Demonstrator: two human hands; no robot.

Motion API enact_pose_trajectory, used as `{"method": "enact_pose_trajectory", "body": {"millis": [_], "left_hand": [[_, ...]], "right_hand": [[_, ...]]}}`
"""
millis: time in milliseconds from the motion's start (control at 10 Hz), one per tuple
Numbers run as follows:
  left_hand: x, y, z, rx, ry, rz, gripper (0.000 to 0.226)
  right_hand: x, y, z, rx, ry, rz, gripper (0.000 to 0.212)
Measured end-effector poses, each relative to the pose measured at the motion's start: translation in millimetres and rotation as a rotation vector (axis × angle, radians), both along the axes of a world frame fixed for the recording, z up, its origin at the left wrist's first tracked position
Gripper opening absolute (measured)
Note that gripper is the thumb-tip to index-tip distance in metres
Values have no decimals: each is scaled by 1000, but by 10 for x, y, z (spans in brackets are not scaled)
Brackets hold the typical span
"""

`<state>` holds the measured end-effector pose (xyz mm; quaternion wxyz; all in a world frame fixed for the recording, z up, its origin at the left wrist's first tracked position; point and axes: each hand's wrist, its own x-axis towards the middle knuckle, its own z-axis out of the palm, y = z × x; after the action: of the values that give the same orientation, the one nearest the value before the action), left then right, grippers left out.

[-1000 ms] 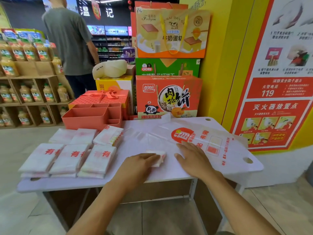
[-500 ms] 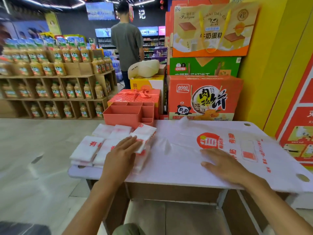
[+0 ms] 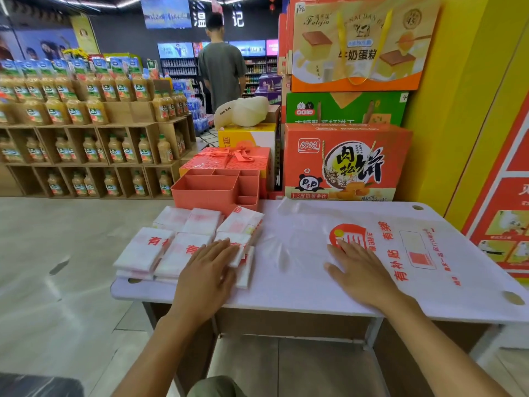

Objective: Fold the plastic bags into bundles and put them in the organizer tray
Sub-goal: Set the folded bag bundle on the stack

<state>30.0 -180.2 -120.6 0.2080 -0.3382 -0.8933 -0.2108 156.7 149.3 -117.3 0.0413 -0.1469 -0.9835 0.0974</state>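
Several folded white plastic-bag bundles (image 3: 146,250) with red print lie stacked in rows on the left part of the table (image 3: 286,303). My left hand (image 3: 209,270) rests flat on the near right bundles, fingers spread, gripping nothing. An unfolded white bag (image 3: 300,247) with a red logo lies spread across the table's right half. My right hand (image 3: 357,267) presses flat on it just below the logo. The coral organizer tray (image 3: 206,190) stands behind the bundles, its compartments showing nothing inside.
Orange and green snack cartons (image 3: 343,161) and a red gift box (image 3: 229,159) stand behind the table. Wooden shelves of juice bottles (image 3: 86,144) fill the left. A person (image 3: 221,73) stands in the aisle. A yellow wall (image 3: 458,110) is at the right.
My left hand carried a small folded bundle from the table's middle to the stack at the left and now lies flat on it. My right hand stayed on the spread bag.
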Motion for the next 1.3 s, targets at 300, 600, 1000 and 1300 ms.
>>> {"method": "enact_pose_trajectory", "body": {"millis": [300, 600, 1000, 1300], "left_hand": [[25, 85, -25, -102, -10, 44, 77], [55, 56, -24, -109, -42, 35, 76], [86, -13, -79, 56, -7, -37, 50], [125, 49, -62, -39, -22, 42, 52]], "right_hand": [[6, -5, -8, 43, -17, -7, 69], [5, 3, -10, 40, -7, -1, 74], [24, -11, -4, 42, 19, -14, 73], [32, 1, -14, 26, 33, -13, 72]]}}
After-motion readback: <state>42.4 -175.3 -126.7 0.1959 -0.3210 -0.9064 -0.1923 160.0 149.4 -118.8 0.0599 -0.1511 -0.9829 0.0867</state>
